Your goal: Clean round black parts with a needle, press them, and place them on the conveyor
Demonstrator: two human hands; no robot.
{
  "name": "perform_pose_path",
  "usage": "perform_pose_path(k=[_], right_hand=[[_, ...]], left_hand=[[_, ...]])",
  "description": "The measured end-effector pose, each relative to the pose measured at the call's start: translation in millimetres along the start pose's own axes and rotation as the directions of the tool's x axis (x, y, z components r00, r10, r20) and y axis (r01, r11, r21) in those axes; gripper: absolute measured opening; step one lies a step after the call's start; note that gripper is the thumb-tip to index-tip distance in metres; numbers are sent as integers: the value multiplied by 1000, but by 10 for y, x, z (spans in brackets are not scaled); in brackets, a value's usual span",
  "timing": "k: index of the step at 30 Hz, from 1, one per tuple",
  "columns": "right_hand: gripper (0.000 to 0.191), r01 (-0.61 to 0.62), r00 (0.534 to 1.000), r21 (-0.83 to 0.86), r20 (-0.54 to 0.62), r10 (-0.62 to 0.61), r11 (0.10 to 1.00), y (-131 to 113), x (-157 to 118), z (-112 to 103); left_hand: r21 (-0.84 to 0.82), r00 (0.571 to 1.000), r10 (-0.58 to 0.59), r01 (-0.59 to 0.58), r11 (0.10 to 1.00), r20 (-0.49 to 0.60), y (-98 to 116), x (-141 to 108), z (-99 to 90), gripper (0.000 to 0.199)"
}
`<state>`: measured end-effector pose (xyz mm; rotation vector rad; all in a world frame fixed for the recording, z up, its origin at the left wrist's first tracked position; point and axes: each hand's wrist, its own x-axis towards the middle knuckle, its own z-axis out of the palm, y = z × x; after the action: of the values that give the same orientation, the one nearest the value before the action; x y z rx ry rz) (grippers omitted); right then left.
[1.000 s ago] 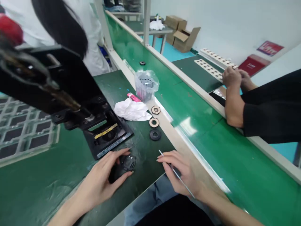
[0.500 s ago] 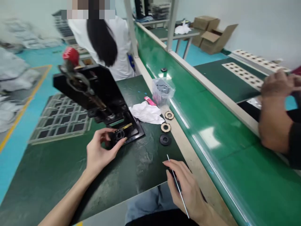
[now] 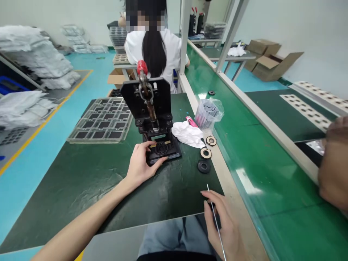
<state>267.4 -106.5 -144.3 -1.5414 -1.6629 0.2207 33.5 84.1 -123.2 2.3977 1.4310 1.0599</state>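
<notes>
Left hand (image 3: 143, 163): at the base of the black press (image 3: 163, 103), thumb at the front, fingers at the left, spread around a black round part (image 3: 158, 152). You seem to be steadying or seating it; whether your fingertips actually pinch it, I cannot tell.

Right hand (image 3: 225, 224): closed in a light pinch on a thin rod (image 3: 216, 221), held just over the right end of the counter's near edge, apart from the press.

Where the part is: on the press base, toward the right of the counter (image 3: 89, 174), well in from the near edge.

Progress, as I judge it: the part is brought to the base, perhaps already seated, though your fingers hide some of its rim. Not done: the press is not closed, with its top plate raised clear of the part and the lever's red knob (image 3: 141, 67) up high. The rod touches nothing but your hand. Three more pieces wait in a row along the right edge: a dark disc (image 3: 199, 167) nearest you, then a tan-faced ring (image 3: 202, 153), then another tan-faced ring (image 3: 208, 141).

Which way things point: the part lies roughly flat, open ring face upward; being round, it shows no long axis. The rod does: its tip points away from you, leaning slightly left, roughly toward the dark disc; its other end runs back toward you, out of view.
</notes>
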Motion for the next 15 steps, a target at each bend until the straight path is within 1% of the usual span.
perform_pose_path(k=[2,4,6,7,8,10,12,13,14,15], right_hand=[[31,-8,1000,8,-20,8,1000,33,-30,-91],[34,23,1000,-38,-16,-24,999,85,-14,-254],[37,115,992,-193,-28,-123,974,124,101,-466],[38,161,983,-294,-34,-179,942,125,205,-571],[39,199,970,-391,-55,-238,899,108,341,-664],[39,218,946,-518,-96,-309,827,17,690,-780],[40,261,906,-570,-133,-401,779,-121,1096,-781],[40,300,877,-580,-146,-458,758,-195,1303,-742],[38,358,840,-574,-148,-523,737,-265,1506,-686],[37,407,820,-544,-136,-556,734,-331,1704,-619]], left_hand=[[-4,999,48,-48,999,-11,3,-10,-16,45],[1,992,114,-114,993,-59,27,-32,-38,33],[-7,968,235,-236,972,-86,71,-81,-67,24],[-24,949,307,-309,951,-74,101,-118,-82,23],[-44,926,375,-377,925,-42,136,-163,-96,23],[-73,871,486,-482,873,67,213,-264,-118,21],[-44,819,552,-553,832,158,282,-349,-129,19],[6,813,558,-567,824,168,303,-372,-131,19],[78,830,538,-552,830,149,310,-378,-130,19],[157,867,488,-498,853,102,300,-365,-126,20]])
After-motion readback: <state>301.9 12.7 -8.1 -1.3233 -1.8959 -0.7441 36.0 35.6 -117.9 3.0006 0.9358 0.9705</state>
